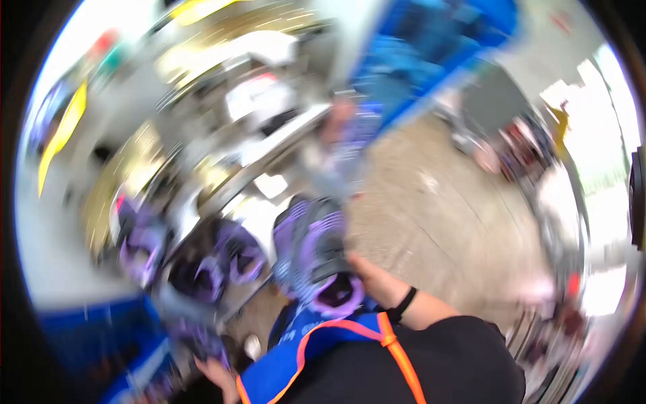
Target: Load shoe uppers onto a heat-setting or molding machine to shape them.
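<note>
Much of the picture is smeared by motion. My right hand (369,275) is wrapped round the right side of a purple and grey sneaker (326,249), its collar opening toward my chest. A second sneaker (286,236) is pressed against its left side. Low on the left, my left hand (215,374) is closed at the end of another purple sneaker (198,339); its far fingers are hidden. Beyond it, more purple sneakers stand along a work surface: one (145,246) at the left, two (239,252) nearer me.
A blue bin (101,337) with more shoes stands at lower left. Ahead runs a blurred metal machine (249,145). A large blue container (431,60) with blue contents is at the top. Brown floor (444,202) stretches right, with a grey cart-like object (494,97) beyond.
</note>
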The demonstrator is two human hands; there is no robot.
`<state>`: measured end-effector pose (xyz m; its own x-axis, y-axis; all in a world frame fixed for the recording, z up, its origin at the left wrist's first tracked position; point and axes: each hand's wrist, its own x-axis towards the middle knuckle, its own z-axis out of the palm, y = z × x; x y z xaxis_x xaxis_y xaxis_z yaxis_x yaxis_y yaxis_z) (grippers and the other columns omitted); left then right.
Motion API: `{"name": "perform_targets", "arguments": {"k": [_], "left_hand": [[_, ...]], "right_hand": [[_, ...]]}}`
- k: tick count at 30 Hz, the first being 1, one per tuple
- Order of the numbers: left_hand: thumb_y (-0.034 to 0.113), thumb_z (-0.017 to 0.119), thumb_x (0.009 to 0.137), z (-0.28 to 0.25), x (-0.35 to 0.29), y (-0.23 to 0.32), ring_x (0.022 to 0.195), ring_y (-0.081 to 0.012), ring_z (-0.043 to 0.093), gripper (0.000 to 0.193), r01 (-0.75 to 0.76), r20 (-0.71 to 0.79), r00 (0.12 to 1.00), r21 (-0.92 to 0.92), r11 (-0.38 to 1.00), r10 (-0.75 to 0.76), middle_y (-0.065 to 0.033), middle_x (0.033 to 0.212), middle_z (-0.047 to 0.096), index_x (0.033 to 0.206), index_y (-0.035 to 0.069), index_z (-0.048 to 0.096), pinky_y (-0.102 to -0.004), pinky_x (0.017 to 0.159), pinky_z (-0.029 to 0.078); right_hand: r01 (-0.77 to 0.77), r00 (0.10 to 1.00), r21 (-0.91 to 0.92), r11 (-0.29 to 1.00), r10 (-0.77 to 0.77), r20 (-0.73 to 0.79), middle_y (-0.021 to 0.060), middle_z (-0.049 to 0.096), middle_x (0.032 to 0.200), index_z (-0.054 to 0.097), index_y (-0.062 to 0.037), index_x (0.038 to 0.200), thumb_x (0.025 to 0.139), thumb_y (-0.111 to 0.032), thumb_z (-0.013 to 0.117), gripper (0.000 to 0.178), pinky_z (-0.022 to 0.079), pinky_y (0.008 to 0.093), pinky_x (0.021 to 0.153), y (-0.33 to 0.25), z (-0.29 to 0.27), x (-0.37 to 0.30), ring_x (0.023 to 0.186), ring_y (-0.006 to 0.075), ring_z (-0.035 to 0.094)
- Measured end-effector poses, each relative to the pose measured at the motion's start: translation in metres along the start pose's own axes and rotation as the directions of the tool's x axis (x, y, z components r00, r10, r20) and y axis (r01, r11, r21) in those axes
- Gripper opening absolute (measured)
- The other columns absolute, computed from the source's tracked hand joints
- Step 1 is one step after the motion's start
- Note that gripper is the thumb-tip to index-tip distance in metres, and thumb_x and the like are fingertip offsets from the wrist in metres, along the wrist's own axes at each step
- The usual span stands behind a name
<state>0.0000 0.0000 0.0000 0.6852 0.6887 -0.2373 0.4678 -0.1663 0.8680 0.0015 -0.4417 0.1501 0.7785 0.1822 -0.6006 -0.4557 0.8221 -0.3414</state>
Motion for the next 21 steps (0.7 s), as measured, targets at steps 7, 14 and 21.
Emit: {"name": "perform_targets", "arguments": {"k": [7,14,21], "left_hand": [[0.018,0.066,0.076,0.213,0.045,-0.074,0.089,-0.0286,0.066,0.039,-0.333,0.667,0.594,-0.304,0.892,0.450,-0.0201,0.104,0.068,0.110,-0.002,0.063,-0.0378,0.074,0.051],[0.017,0.067,0.075,0.324,-0.088,-0.033,0.089,-0.0302,0.067,0.036,-0.634,0.900,-0.155,-0.407,0.657,0.408,-0.0199,0.100,0.069,0.106,0.000,0.065,-0.0396,0.076,0.051],[0.015,0.067,0.073,0.374,-0.362,-0.051,0.088,-0.0318,0.067,0.032,-0.678,0.696,-0.718,-0.695,0.240,-0.012,-0.0197,0.097,0.070,0.102,0.002,0.067,-0.0413,0.077,0.051]], "right_hand": [[0.414,0.864,0.131,0.901,-0.435,0.255,0.0075,0.054,0.135,0.045,-0.0060,0.139,0.098,-0.033,0.052,0.050,0.041,0.0340,0.106,0.028,-0.108,-0.007,0.121,0.0170,0.053],[0.714,0.677,0.366,0.597,-0.722,-0.143,0.0034,0.056,0.133,0.049,-0.0109,0.136,0.098,-0.033,0.053,0.044,0.043,0.0323,0.104,0.105,-0.207,-0.195,0.116,0.0141,0.056],[0.982,0.144,0.187,0.043,-0.806,-0.575,0.0006,0.062,0.126,0.055,-0.0148,0.130,0.091,-0.047,0.060,0.051,0.037,0.0372,0.105,0.266,-0.348,-0.411,0.116,0.0149,0.055]]}}
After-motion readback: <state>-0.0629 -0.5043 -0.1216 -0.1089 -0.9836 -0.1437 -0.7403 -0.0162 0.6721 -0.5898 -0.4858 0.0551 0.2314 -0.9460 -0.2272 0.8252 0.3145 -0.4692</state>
